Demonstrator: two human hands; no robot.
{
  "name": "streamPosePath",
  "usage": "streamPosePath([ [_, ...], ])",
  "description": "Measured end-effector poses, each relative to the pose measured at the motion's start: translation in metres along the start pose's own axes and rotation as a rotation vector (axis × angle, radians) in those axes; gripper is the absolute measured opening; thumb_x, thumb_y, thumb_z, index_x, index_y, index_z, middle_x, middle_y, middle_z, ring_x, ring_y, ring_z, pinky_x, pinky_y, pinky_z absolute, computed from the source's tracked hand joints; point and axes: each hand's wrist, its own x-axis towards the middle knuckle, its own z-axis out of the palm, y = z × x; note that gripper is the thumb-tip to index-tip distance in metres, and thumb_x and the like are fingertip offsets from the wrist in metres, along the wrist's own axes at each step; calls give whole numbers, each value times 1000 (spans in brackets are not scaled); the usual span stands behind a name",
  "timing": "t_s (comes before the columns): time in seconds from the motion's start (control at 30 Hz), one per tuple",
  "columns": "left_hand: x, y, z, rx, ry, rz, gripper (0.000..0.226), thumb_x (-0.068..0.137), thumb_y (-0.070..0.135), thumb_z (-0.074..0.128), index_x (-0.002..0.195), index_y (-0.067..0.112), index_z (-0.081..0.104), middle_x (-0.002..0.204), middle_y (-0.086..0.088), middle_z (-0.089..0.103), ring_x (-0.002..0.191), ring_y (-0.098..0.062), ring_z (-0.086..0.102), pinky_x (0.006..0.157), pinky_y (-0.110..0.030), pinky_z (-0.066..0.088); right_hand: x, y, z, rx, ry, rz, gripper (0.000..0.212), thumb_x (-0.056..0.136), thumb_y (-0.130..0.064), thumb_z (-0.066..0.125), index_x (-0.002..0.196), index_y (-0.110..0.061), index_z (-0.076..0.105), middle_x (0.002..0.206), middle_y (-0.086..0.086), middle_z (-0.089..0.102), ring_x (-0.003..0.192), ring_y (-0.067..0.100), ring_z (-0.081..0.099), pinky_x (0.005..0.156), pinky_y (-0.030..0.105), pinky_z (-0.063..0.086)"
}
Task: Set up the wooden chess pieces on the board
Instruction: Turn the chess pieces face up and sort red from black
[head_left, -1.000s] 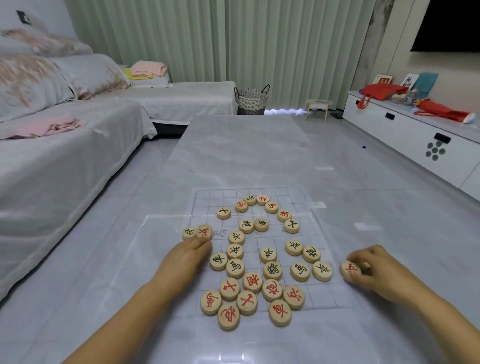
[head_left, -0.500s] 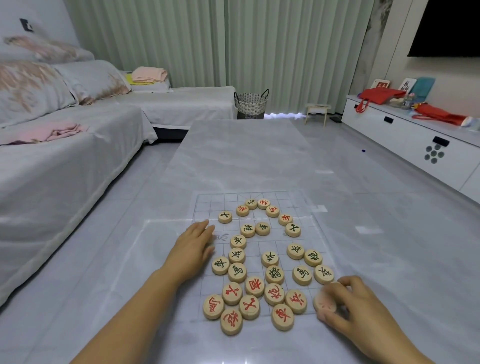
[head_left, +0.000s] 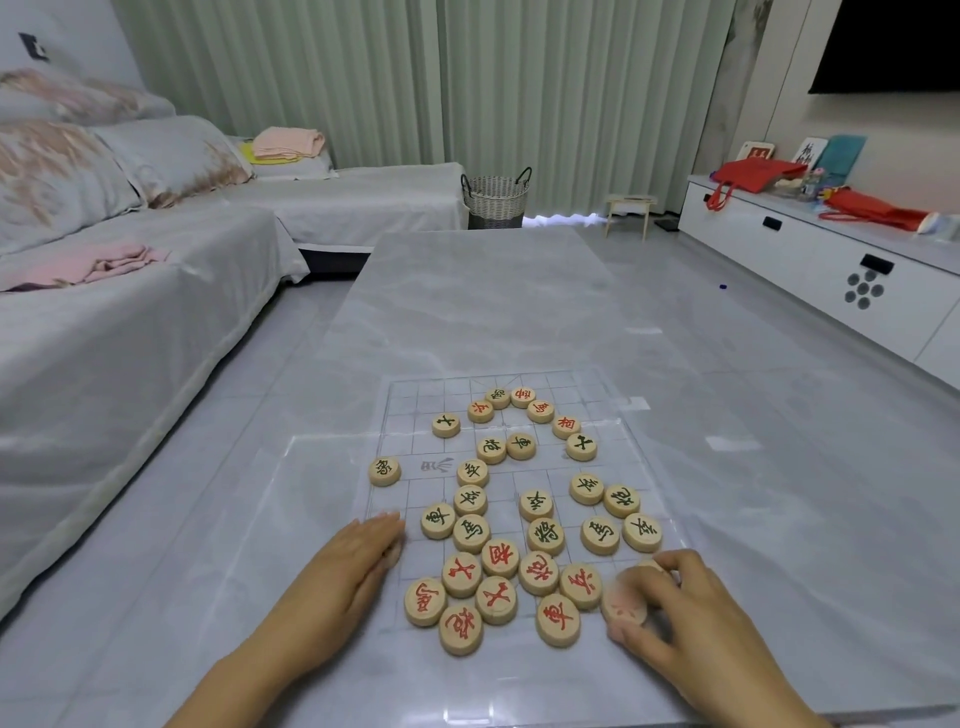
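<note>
Right grip (head_left: 670, 608) pinches blurred red piece (head_left: 623, 605) at near-right corner of board (head_left: 431, 400); left grip (head_left: 353, 566) flat, released. Likely placing step; next, seat it on a grid point.

Pale tan chess pieces (head_left: 500, 558) lettered in red or dark ink, on a clear board (head_left: 426, 405) with faint white grid, grey-veined table (head_left: 483, 301), pale green pleated curtains (head_left: 363, 78), red bags (head_left: 753, 171), white cabinet (head_left: 810, 260), pink cloth (head_left: 88, 265), grey sofa (head_left: 104, 364).
</note>
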Motion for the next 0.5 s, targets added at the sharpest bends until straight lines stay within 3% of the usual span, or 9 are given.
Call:
streamPosePath([
  [0.07, -10, 11, 2, -134, 5, -39, 75, 71, 83, 8, 134, 45, 24, 139, 27, 32, 130, 10, 29, 104, 1, 14, 0, -5, 3, 17, 17, 23, 46, 81, -59, 53, 123, -42, 44, 129, -9, 30, 122, 9, 35, 89, 19, 36],
  [0.17, -13, 30, 10, -309, -12, -96, 43, 90, 49, 34, 132, 48, 25, 138, 24, 36, 126, 8, 35, 101, -10, 28, 2, -12, 7, 22, 42, 29, 48, 82, -59, 51, 125, -41, 43, 132, -7, 29, 124, 11, 34, 90, 22, 37],
  [0.23, -11, 37, 15, -351, -9, -87, 43, 92, 39, 40, 133, 46, 30, 136, 21, 42, 121, 8, 41, 97, -13, 34, 3, -14, 8, 20, 42, 16, 50, 83, -60, 49, 128, -41, 40, 137, -7, 28, 126, 12, 33, 91, 23, 37],
  [0.37, -7, 38, 12, -343, 64, -85, 33, 90, 46, 48, 122, 49, 41, 126, 23, 49, 110, 12, 48, 93, -17, 43, 5, -6, -3, 50, 70, 12, 49, 87, -56, 43, 133, -42, 34, 142, -12, 24, 120, 9, 43, 86, 23, 38],
  [0.43, 4, 34, 5, -260, 177, -57, 23, 85, 45, 49, 108, 47, 49, 118, 24, 52, 112, 4, 50, 96, -24, 44, 17, 5, -14, 89, 132, 45, 45, 88, -50, 48, 131, -37, 40, 138, -10, 31, 111, 10, 49, 86, 25, 42],
  [0.5, 20, 34, -3, -162, 207, -50, 21, 87, 35, 57, 108, 39, 54, 116, 20, 51, 112, -7, 51, 96, -27, 43, 37, 15, -28, 140, 107, 81, 49, 85, -45, 57, 130, -34, 43, 133, -7, 38, 99, 10, 53, 85, 28, 46],
])
